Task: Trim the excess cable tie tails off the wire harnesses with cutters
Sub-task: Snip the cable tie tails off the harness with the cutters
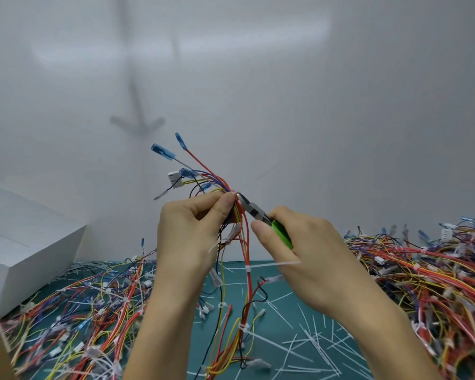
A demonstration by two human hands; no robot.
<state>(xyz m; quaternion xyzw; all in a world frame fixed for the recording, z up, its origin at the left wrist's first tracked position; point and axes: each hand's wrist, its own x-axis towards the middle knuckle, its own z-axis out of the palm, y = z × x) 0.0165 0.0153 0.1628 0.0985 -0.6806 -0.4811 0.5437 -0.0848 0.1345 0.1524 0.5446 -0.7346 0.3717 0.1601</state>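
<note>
My left hand [194, 231] pinches a multicoloured wire harness [243, 242] just below its top cable tie, holding it up above the green mat. Blue-sleeved terminals [162, 152] and a white connector [175, 180] fan out above my fingers. My right hand [305, 253] grips green-handled cutters [258, 215], whose metal jaws sit at the tie next to my left thumb. A long white cable tie tail [274, 264] sticks out sideways from a red wire lower on the same harness.
A heap of harnesses [428, 272] lies on the right and another heap [88, 311] on the left. Cut white tie tails [307, 344] litter the green mat [283, 308]. A white box [25, 250] stands at the left against the white wall.
</note>
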